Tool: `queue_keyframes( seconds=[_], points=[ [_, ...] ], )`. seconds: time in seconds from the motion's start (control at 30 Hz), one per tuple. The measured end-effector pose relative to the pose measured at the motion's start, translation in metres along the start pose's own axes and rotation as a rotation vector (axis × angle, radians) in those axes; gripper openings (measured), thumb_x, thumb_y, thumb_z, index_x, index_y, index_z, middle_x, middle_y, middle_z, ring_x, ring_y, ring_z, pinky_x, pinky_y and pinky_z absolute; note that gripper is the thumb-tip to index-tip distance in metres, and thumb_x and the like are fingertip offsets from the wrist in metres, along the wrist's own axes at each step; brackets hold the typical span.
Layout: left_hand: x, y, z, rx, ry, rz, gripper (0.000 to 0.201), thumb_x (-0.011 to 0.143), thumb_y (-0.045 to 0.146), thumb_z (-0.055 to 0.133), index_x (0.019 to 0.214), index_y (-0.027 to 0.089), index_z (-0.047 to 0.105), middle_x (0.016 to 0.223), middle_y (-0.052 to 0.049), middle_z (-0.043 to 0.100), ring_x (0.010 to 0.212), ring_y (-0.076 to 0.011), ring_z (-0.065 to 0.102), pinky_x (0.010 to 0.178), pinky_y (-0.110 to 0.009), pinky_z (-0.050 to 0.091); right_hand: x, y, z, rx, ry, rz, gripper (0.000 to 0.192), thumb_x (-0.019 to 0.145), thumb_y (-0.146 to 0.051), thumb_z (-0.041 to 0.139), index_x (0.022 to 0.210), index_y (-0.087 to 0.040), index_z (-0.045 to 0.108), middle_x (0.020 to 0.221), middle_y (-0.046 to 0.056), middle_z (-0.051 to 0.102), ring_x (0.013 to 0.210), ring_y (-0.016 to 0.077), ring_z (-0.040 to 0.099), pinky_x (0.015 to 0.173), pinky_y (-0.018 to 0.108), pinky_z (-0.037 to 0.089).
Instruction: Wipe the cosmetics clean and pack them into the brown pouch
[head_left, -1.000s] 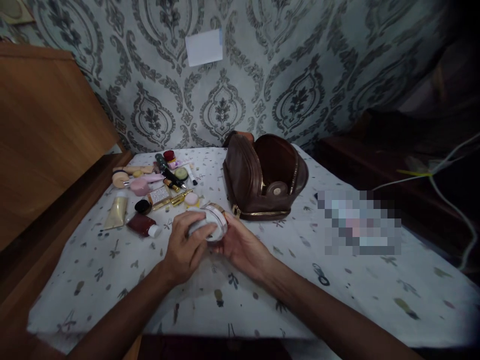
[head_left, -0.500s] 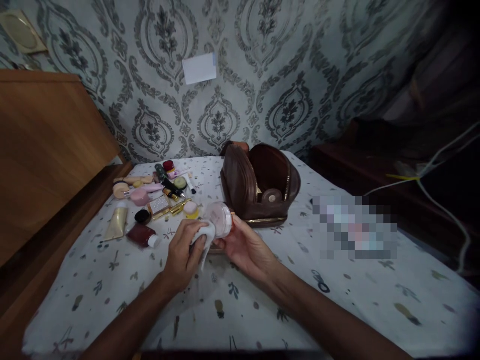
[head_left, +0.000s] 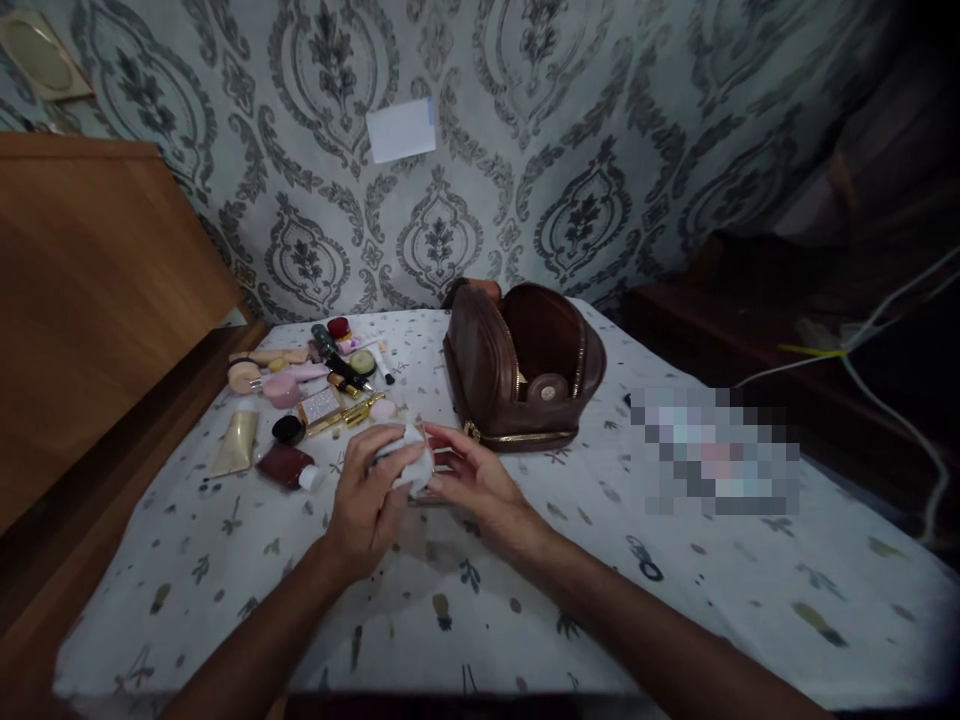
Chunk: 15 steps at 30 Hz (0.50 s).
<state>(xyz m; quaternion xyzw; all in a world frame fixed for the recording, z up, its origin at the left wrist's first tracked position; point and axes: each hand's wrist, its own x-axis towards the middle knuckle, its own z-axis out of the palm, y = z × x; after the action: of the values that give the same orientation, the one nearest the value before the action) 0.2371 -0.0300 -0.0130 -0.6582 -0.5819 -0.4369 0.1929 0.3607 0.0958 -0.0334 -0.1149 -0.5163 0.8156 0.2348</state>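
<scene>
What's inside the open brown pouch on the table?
Inside the brown pouch one round compact-like case lies near the bottom. The folded-over left side hides the rest of the interior.

dim, cool indoor light | right side falls into darkness | edges warped, corners vignetted | slightly soft

jar (head_left: pixel 435 462): mostly hidden by hands; table patch (head_left: pixel 716 450): pixelated; forearms: cut off

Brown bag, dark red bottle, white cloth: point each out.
Brown bag (head_left: pixel 480 370): head view, on its left side panel.
Dark red bottle (head_left: pixel 281 464): head view, mid-body.
White cloth (head_left: pixel 415 462): head view, on the bunched part between the hands.
</scene>
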Motion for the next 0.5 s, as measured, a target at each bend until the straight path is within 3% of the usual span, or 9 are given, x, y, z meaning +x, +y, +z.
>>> queue_keyframes(
  seconds=[0.23, 0.37, 0.5],
  points=[
    [0.004, -0.003, 0.000, -0.288, -0.028, -0.466, 0.032, 0.102, 0.032, 0.040, 0.125, 0.021, 0.058, 0.120, -0.008, 0.064, 0.115, -0.0216, 0.058, 0.102, -0.037, 0.045, -0.004, -0.008, 0.005, 0.086, -0.088, -0.003, 0.073, 0.066, -0.030, 0.085, 0.134, -0.033, 0.057, 0.115, 0.004, 0.059, 0.104, 0.0197, 0.058, 0.087, 0.034, 0.054],
    [0.007, -0.001, 0.005, -0.453, -0.063, -0.677, 0.039, 0.101, 0.041, 0.040, 0.125, 0.019, 0.060, 0.118, -0.009, 0.068, 0.112, -0.0231, 0.061, 0.102, -0.038, 0.045, -0.005, -0.013, 0.009, 0.121, -0.043, 0.015, 0.060, 0.070, -0.037, 0.081, 0.127, -0.032, 0.061, 0.119, 0.005, 0.061, 0.104, 0.0209, 0.059, 0.081, 0.034, 0.055],
    [0.005, 0.001, 0.012, -0.574, -0.070, -0.817, 0.043, 0.098, 0.048, 0.045, 0.126, 0.019, 0.062, 0.124, -0.009, 0.068, 0.123, -0.0265, 0.057, 0.110, -0.043, 0.040, -0.002, -0.015, 0.007, -0.006, 0.053, -0.123, 0.053, 0.072, -0.038, 0.081, 0.120, -0.032, 0.060, 0.114, 0.003, 0.063, 0.101, 0.0200, 0.060, 0.084, 0.034, 0.053]
  ],
)
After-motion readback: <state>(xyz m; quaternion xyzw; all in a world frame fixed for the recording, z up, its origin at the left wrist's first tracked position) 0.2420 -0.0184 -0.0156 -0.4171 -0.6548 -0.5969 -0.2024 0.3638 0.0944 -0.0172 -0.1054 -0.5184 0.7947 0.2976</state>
